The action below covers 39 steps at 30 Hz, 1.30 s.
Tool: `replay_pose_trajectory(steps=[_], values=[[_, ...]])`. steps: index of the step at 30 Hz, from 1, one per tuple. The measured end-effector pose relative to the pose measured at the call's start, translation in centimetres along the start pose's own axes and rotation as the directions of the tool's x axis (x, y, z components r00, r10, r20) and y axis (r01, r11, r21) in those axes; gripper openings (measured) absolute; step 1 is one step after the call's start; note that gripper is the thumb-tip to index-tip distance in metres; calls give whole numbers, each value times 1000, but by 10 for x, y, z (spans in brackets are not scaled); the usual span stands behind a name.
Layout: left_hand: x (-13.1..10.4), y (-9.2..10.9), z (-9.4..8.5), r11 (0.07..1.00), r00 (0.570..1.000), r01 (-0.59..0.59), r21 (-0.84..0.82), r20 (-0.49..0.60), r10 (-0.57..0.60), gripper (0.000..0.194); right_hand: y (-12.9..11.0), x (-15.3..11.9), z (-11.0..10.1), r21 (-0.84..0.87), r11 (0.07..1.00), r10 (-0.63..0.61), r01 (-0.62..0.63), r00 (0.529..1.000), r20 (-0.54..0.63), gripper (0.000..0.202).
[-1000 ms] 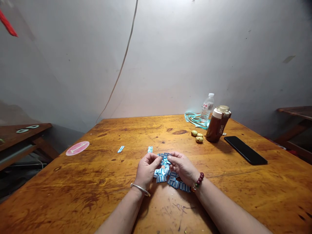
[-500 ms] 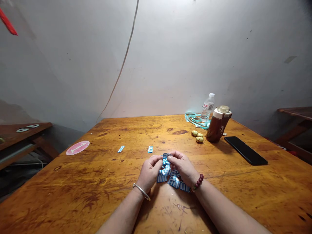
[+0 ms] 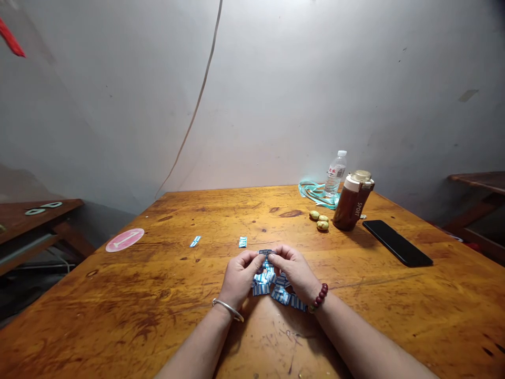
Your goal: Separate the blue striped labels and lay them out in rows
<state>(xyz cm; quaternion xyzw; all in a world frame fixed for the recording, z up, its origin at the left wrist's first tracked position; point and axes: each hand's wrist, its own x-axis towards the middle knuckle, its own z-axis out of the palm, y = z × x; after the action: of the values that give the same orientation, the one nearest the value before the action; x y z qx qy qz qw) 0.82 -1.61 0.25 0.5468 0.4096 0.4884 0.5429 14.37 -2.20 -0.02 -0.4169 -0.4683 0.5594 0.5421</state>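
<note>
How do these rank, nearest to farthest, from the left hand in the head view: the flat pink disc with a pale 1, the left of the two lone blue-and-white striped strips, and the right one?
1. Right striped strip: just beyond the left hand.
2. Left striped strip: ahead and to its left.
3. Pink disc: farthest left.

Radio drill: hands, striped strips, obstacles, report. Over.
Left hand, right hand pinching one blue-striped strip. Loose pile of strips between the wrists. Black smartphone, SPORT bottle right, out of the way.
</note>
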Motion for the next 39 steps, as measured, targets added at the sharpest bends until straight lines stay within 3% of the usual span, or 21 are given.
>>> replay_pose_trajectory(steps=[10, 15, 21, 25, 31, 39], values=[[0, 1, 6, 996, 1000, 7, -90, -9, -8, 24, 0, -2, 2, -23, 1000, -18, 18, 1000, -15, 19], [1, 1, 4, 987, 999, -12, -159, -32, 7, 46, 0, -2, 3, -4, 999, -40, 40, 999, -6, 16], [3, -3, 0, 984, 996, 90, -155, 32, -86, 23, -2, -3, 3, -3, 997, -83, 83, 997, 8, 10], [2, -4, 0, 980, 992, 121, -157, 51, -114, 22, -4, -5, 3, -29, 994, -102, 103, 994, 39, 8], [1, 0, 0, 933, 971, 237, -271, 70, -227, 23, -3, -4, 3, -44, 991, -131, 128, 988, -78, 10], [7, -13, -3, 948, 983, 171, -269, -25, -184, 23, 3, -4, 4, -50, 995, -95, 92, 994, -58, 15]])
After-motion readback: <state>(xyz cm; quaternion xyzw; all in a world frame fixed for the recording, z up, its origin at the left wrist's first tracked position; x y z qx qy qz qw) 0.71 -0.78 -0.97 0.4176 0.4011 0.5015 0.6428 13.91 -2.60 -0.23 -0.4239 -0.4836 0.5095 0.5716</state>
